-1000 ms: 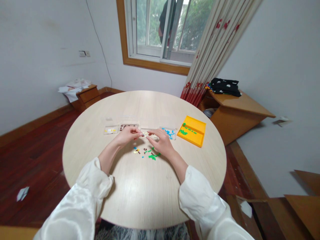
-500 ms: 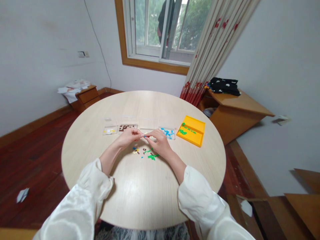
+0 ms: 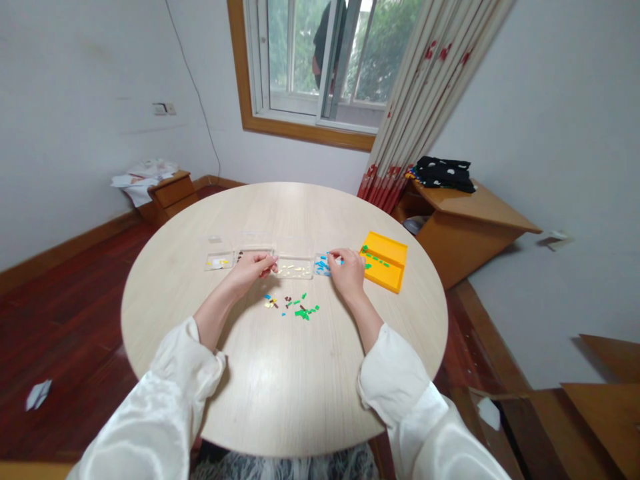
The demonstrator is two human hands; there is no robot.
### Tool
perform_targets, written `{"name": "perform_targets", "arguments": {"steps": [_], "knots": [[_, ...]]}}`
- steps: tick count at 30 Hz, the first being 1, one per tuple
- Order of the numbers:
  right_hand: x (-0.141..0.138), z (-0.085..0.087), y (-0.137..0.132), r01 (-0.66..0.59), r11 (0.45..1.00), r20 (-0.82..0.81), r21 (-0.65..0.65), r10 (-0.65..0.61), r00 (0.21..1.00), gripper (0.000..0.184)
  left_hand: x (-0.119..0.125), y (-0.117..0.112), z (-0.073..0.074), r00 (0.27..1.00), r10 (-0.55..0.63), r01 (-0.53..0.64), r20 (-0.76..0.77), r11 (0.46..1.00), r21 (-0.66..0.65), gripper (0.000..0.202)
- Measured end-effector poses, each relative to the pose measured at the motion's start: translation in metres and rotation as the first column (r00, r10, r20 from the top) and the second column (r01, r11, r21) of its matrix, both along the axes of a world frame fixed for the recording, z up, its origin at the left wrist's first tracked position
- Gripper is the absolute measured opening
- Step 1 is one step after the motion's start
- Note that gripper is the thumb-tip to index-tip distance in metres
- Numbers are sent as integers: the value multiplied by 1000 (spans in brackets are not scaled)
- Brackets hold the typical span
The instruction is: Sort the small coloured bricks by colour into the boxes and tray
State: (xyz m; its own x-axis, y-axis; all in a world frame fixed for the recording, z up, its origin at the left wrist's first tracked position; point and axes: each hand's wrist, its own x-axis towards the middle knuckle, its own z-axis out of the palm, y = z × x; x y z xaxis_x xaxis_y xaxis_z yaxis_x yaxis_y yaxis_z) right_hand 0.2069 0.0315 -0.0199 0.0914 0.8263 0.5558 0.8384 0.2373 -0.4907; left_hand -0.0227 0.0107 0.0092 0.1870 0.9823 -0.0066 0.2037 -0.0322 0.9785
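Note:
My left hand (image 3: 254, 268) is closed in a pinch just above the front of the clear box of brown pieces (image 3: 268, 251). Whatever lies between its fingertips is too small to make out. Over on the right, my right hand (image 3: 349, 272) reaches to the clear box of blue pieces (image 3: 321, 273), fingers drawn together at its contents. Those fingertips show no nameable thing and cover part of the box. Between the hands stands a clear box of cream pieces (image 3: 295, 277). Loose green pieces (image 3: 303, 313) lie nearer me, with small brown pieces (image 3: 288, 299) and a blue piece (image 3: 267, 297) beside them.
A yellow case (image 3: 393, 277) holding green pieces lies open at the right. The clear box with white and yellow pieces (image 3: 213, 268) is at the far left of the row. All stand on a round wooden table (image 3: 280, 387). Beyond it, a curtain (image 3: 400, 133) hangs by the window.
My hands were together above the middle boxes, fingertips meeting at a tiny blue piece. They have parted: the right moved right to the blue pieces, the left slightly left. The cream box is uncovered.

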Motion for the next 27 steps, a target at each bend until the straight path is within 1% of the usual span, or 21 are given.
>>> {"name": "perform_targets", "arguments": {"steps": [5, 9, 15, 18, 21, 23, 27], "knots": [[0, -4, 4, 39, 998, 97, -43, -34, 995, 19, -1, 0, -1, 1000, -1, 1, 25, 1000, -16, 38], [-5, -5, 7, 47, 996, 138, -74, -36, 990, 20, -2, 1, -2, 1000, -13, 13, 10, 1000, -12, 39], [-7, -12, 13, 37, 998, 191, -54, -26, 981, 18, -4, -2, 1, 998, -44, 44, -38, 999, -13, 38], [-7, -13, 14, 34, 997, 208, -69, -19, 978, 18, -7, -4, 5, 983, -107, 108, -150, 994, 3, 35], [-6, -11, 13, 35, 996, 214, -82, -17, 977, 19, -12, -5, 9, 932, -224, 232, -286, 973, -4, 27], [-5, -9, 13, 36, 996, 216, -82, -17, 976, 19, -16, -5, 10, 899, -279, 290, -338, 957, -19, 20], [-5, -6, 10, 32, 997, 213, -70, -17, 977, 19, -22, -2, 7, 864, -317, 326, -392, 944, -46, 15]]}}
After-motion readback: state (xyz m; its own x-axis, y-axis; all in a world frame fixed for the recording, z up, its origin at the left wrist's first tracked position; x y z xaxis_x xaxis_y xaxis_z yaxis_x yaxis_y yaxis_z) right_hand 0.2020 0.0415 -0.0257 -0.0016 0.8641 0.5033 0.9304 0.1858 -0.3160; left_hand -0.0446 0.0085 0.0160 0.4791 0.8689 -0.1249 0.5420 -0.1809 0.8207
